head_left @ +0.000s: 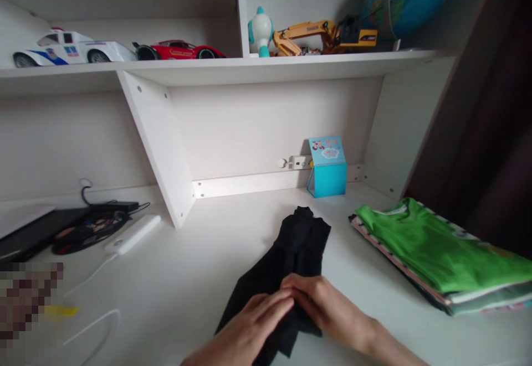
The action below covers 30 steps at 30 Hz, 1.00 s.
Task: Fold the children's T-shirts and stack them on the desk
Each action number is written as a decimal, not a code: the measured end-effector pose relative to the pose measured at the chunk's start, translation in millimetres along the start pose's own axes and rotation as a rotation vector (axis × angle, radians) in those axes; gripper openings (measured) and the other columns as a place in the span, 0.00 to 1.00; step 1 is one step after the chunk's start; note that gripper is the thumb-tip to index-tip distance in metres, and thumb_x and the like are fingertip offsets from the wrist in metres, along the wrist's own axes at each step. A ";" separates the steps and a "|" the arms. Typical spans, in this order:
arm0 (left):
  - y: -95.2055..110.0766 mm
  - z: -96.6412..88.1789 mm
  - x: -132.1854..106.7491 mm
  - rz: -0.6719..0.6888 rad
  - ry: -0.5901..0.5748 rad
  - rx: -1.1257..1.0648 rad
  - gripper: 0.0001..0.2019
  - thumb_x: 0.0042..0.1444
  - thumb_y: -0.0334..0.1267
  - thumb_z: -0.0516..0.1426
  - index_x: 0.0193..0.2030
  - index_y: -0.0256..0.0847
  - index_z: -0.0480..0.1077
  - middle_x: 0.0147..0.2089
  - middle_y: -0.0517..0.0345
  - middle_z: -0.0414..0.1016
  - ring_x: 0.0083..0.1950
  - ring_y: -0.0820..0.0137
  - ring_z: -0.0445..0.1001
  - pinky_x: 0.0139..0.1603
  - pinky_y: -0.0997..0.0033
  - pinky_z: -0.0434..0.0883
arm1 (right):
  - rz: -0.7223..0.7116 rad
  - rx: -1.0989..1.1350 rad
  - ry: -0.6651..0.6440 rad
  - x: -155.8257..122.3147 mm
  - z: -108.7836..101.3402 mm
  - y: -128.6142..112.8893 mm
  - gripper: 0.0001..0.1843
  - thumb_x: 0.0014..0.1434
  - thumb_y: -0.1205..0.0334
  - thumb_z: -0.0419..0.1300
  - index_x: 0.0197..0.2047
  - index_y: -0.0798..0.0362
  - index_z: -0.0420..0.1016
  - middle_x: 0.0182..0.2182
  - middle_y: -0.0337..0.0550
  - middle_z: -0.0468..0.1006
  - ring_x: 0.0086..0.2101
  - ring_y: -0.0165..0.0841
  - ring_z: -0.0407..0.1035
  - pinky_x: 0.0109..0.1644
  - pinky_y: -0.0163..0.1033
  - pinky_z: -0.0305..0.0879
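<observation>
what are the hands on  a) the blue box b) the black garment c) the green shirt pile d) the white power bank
b: the left hand and right hand both lie on the black garment, while the green shirt sits in a pile off to the right.

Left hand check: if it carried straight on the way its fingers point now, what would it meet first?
Most likely your right hand: the left hand's fingertips lie right beside it, over the black cloth. Depth is unclear here, so the two may be touching.
</observation>
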<state>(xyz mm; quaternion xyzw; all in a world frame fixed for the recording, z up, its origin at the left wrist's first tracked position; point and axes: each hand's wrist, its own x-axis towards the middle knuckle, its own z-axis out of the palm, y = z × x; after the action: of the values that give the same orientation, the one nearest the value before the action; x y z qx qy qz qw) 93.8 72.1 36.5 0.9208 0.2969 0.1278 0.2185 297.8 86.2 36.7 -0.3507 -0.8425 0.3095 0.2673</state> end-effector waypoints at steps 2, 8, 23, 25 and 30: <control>-10.1 16.2 -4.9 0.071 -0.046 0.050 0.35 0.56 0.28 0.52 0.66 0.52 0.41 0.66 0.55 0.51 0.64 0.65 0.55 0.60 0.64 0.59 | 0.022 -0.016 0.052 -13.5 -4.1 1.9 0.13 0.64 0.65 0.43 0.39 0.50 0.67 0.34 0.39 0.75 0.34 0.28 0.69 0.38 0.30 0.62; -23.0 31.8 -15.2 -0.135 0.051 0.217 0.24 0.49 0.30 0.58 0.54 0.45 0.62 0.58 0.52 0.64 0.56 0.63 0.65 0.57 0.69 0.64 | 0.148 -0.020 0.293 -43.2 -10.8 13.6 0.12 0.64 0.59 0.44 0.38 0.49 0.67 0.35 0.40 0.74 0.36 0.30 0.69 0.40 0.31 0.63; -14.3 -22.3 -29.7 -0.108 0.147 0.227 0.09 0.62 0.40 0.46 0.37 0.44 0.66 0.38 0.58 0.71 0.39 0.73 0.70 0.41 0.80 0.66 | 0.332 -0.271 0.236 -115.0 -49.0 55.5 0.29 0.50 0.53 0.61 0.57 0.39 0.63 0.50 0.44 0.71 0.50 0.44 0.65 0.50 0.44 0.65; -8.4 -8.6 -24.7 0.062 0.076 0.320 0.10 0.58 0.42 0.52 0.47 0.46 0.66 0.46 0.56 0.72 0.46 0.68 0.69 0.47 0.75 0.65 | 0.287 -0.325 0.077 -116.9 -30.4 57.8 0.39 0.43 0.60 0.66 0.58 0.34 0.61 0.54 0.45 0.68 0.53 0.49 0.62 0.53 0.51 0.63; -9.0 32.5 -9.9 0.178 0.039 0.610 0.25 0.57 0.43 0.53 0.61 0.44 0.55 0.51 0.49 0.71 0.46 0.59 0.70 0.45 0.64 0.67 | 0.263 -0.369 0.035 -113.9 0.9 67.2 0.41 0.40 0.65 0.64 0.59 0.36 0.61 0.52 0.48 0.70 0.49 0.53 0.65 0.52 0.59 0.62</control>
<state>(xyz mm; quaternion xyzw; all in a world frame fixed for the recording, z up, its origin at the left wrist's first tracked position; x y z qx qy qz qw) 93.4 62.1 2.8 0.9635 0.2440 0.0691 -0.0857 395.4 37.5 -38.1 -0.5058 -0.8271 0.1760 0.1706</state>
